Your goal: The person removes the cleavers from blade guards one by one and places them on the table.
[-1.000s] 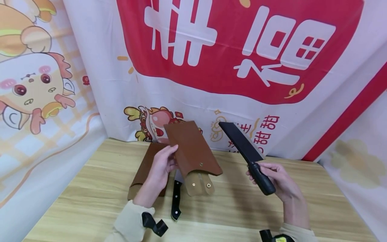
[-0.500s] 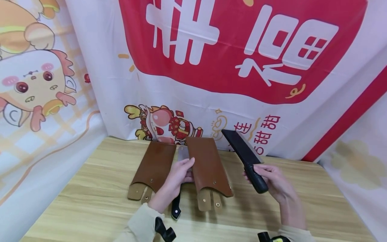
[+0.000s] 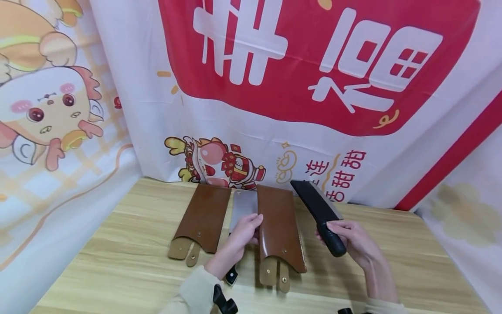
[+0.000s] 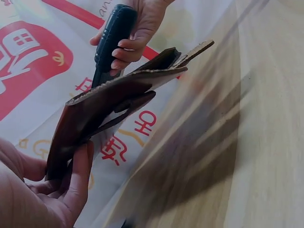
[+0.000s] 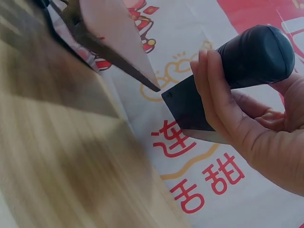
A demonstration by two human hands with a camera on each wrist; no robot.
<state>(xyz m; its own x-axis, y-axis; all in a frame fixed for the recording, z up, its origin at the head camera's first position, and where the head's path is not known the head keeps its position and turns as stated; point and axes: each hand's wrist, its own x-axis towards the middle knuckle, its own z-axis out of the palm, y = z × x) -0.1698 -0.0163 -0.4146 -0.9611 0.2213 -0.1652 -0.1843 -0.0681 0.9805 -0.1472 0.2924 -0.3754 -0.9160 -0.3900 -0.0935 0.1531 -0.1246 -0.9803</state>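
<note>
My left hand [image 3: 239,237] pinches the left edge of a brown leather knife sheath [image 3: 279,222], thumb on top. Two tan snap straps hang from its near end, and the left wrist view shows the sheath [image 4: 109,102] edge-on above the table. To its right, my right hand [image 3: 354,242] grips a dark-bladed cleaver [image 3: 319,209] by its black handle, blade pointing away and up to the left. Sheath and cleaver are close but apart in the head view. Under my left arm lies another knife [image 3: 244,204] with a silver blade, its black handle mostly hidden.
A second brown sheath [image 3: 204,213] with two straps lies flat on the wooden table [image 3: 129,244], left of the silver-bladed knife. A printed cloth [image 3: 219,113] hangs along the table's back edge, and more cloth covers both sides.
My left hand has brought its sheath right and nearer to me, uncovering the second sheath and the silver blade. The cleaver has dropped slightly, still in my right hand.
</note>
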